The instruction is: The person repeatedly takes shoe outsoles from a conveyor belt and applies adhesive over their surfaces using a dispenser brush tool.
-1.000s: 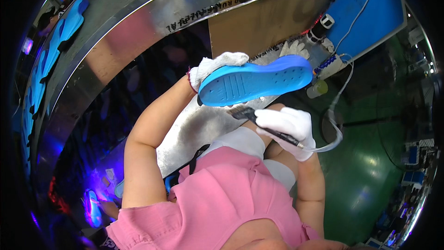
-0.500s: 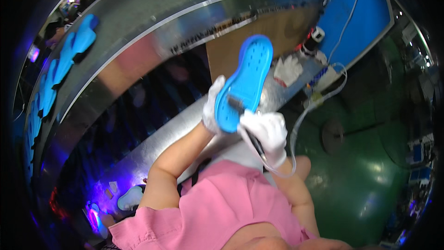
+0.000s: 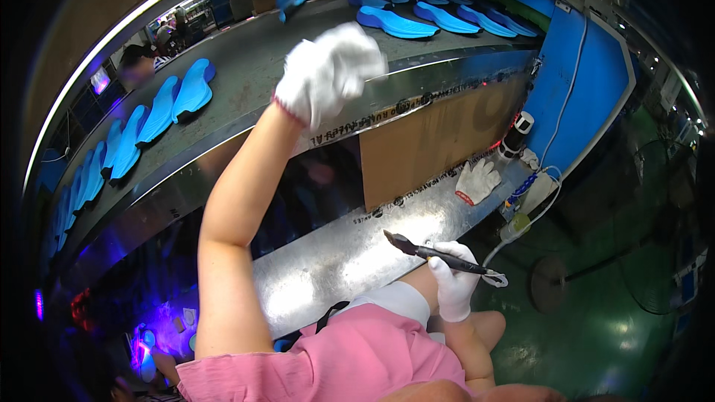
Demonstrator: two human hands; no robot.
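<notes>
My left hand (image 3: 328, 71), in a white knit glove with a red cuff, is raised over the near edge of the conveyor belt (image 3: 246, 48). It is smeared by motion, so its finger pose is unclear, and no sole shows in it. Just beyond it is a blurred blue shoe sole (image 3: 293, 1), apart from the hand. Low on the right, my white-gloved right hand (image 3: 456, 277) grips a black-handled brush (image 3: 424, 250), its dark bristles pointing up and left. A pale hose meets the handle's rear end. Below the brush runs a shiny metal bench (image 3: 328, 268).
Several blue soles (image 3: 160, 112) line the belt at left, and more blue soles (image 3: 447, 18) lie at the far right. A loose white glove (image 3: 477, 181) and a black-and-white cylinder (image 3: 516, 134) rest on the bench's right end. A blue panel (image 3: 581, 82) stands beside them.
My left hand has let go of the blue sole and moved up over the belt. The brush has come off the sole and sits lower right in my right hand. The view has tilted up.
</notes>
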